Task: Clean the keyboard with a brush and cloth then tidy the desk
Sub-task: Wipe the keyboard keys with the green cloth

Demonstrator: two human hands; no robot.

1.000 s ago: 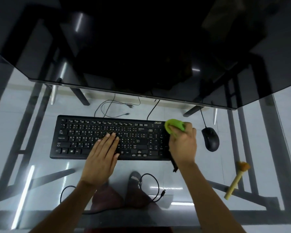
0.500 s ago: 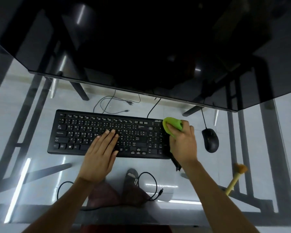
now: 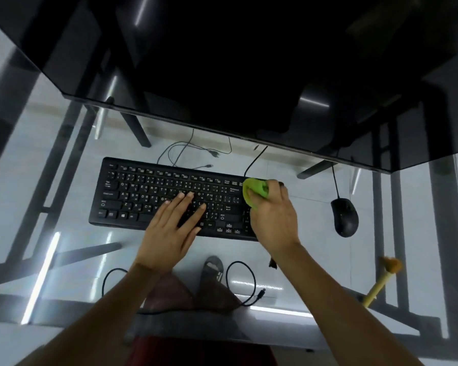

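Observation:
A black keyboard [image 3: 143, 196] lies on the glass desk [image 3: 315, 207] in the middle of the view. My left hand [image 3: 169, 231] rests flat on its middle keys, fingers spread. My right hand [image 3: 274, 220] is closed on a bunched green cloth [image 3: 253, 191] and presses it on the keyboard's right end, over the number pad. A wooden-handled brush [image 3: 381, 281] with tan bristles lies on the desk at the right, apart from both hands.
A black mouse [image 3: 344, 217] sits right of the keyboard, its cable running back under the large dark monitor [image 3: 222, 62]. Loose cables [image 3: 185, 151] lie on the floor under the glass. My legs and a sandal [image 3: 212, 270] show below the desk.
My right hand with the green cloth has slid a little left and nearer along the keyboard's right end. My left hand stays on the keys. The view has shifted slightly.

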